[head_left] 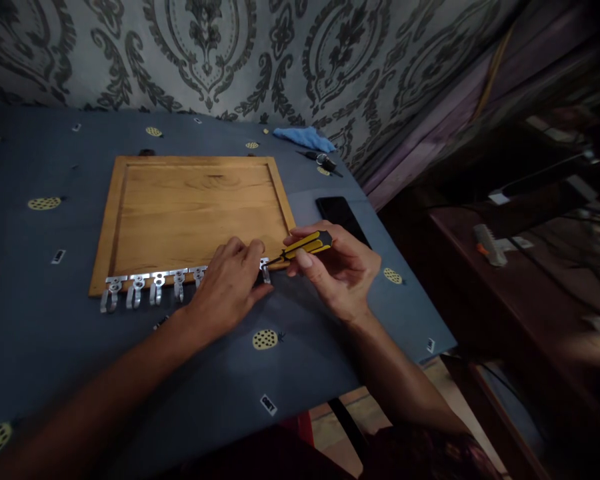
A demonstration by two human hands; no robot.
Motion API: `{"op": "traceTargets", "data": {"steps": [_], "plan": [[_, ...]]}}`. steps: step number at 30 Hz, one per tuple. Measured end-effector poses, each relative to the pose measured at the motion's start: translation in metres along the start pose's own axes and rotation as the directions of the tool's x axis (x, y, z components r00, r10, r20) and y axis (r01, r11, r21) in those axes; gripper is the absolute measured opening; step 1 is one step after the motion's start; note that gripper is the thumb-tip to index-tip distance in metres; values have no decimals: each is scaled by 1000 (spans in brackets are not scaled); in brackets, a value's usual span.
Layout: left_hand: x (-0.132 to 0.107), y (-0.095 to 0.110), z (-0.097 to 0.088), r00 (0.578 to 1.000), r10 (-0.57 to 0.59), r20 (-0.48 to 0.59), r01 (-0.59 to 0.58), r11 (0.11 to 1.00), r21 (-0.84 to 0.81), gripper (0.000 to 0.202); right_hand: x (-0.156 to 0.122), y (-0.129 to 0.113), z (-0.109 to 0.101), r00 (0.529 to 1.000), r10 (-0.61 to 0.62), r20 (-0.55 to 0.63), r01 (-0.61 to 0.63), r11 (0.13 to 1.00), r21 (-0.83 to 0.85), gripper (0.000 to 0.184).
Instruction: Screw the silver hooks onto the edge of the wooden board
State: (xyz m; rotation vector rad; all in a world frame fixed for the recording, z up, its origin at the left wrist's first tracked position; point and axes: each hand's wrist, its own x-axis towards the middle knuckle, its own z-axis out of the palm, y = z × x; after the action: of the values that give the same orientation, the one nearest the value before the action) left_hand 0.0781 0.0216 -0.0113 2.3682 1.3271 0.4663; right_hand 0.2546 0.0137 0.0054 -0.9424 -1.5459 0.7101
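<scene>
A wooden board (195,207) with a raised frame lies on a dark blue cloth. Along its near edge runs a silver metal hook rail (150,283) with several hooks hanging over the edge. My left hand (230,283) rests palm down on the rail's right part, fingers curled over it and pressing it to the board. My right hand (337,267) is closed around a yellow-and-black screwdriver (305,245), whose tip meets the rail's right end beside my left fingertips.
A black phone (340,213) lies just right of the board. A blue rag (305,139) and a small dark tool (323,161) sit at the far right corner. The table edge drops off at right, next to dark cluttered furniture (520,267).
</scene>
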Motion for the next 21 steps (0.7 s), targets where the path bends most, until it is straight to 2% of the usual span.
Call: {"op": "traceTargets", "data": {"steps": [6, 14, 19, 21], "plan": [[1, 3, -4, 999, -17, 39, 16, 1000, 14, 36, 1, 0, 0, 1000, -17, -15, 18, 1000, 26, 13], [1, 2, -3, 1000, -12, 27, 12, 1000, -2, 36, 1, 2, -3, 998, -56, -1, 56, 998, -4, 12], [1, 1, -2, 1000, 1, 6, -1, 1000, -3, 37, 0, 3, -2, 998, -57, -9, 57, 996, -70, 6], [1, 2, -2, 1000, -6, 17, 5, 1000, 2, 36, -1, 4, -2, 997, -78, -20, 75, 992, -105, 11]]}}
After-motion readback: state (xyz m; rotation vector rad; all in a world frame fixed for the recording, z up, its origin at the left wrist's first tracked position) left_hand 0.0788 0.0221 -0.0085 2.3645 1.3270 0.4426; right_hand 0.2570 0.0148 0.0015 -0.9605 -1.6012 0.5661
